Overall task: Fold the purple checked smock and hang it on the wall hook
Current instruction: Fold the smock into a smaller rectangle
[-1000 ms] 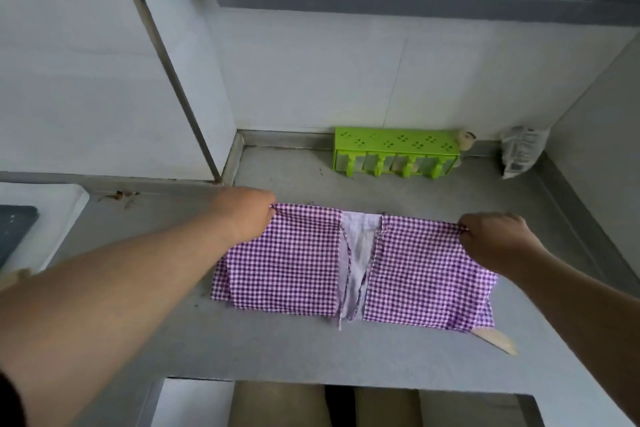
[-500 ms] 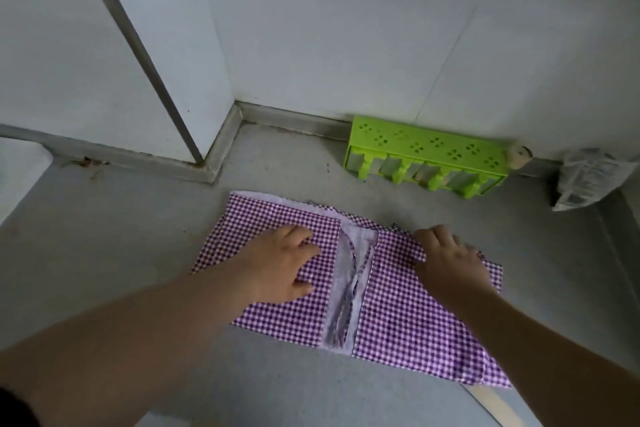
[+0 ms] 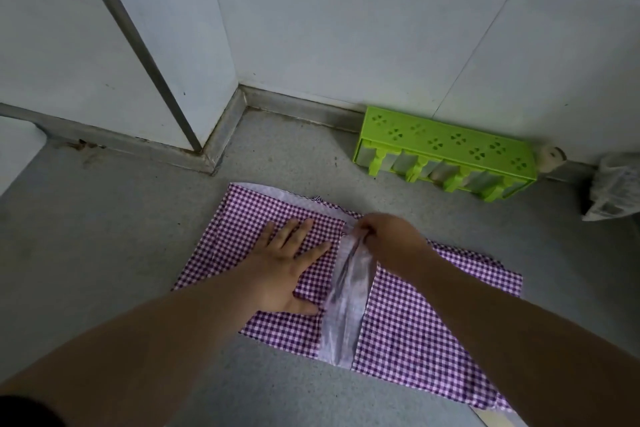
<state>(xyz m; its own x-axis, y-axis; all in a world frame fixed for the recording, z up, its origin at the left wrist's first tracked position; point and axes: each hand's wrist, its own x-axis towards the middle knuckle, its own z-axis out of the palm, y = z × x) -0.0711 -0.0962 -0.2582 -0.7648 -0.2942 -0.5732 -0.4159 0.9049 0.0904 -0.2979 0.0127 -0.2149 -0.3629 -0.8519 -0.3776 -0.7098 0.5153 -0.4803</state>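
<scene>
on the grey counter [image 3: 104,236], the purple checked smock [image 3: 415,333] is spread flat, partly folded, with pale ties [image 3: 346,305] running down its middle. its left half is pressed down by the left hand [image 3: 287,267], which is laid open with fingers spread. just to the right, the top of the ties is pinched by the right hand [image 3: 388,236], closed around them. further right, a green rack [image 3: 446,149] is set against the white wall [image 3: 346,28], and a crumpled bag [image 3: 616,191] is seen at the edge.
</scene>
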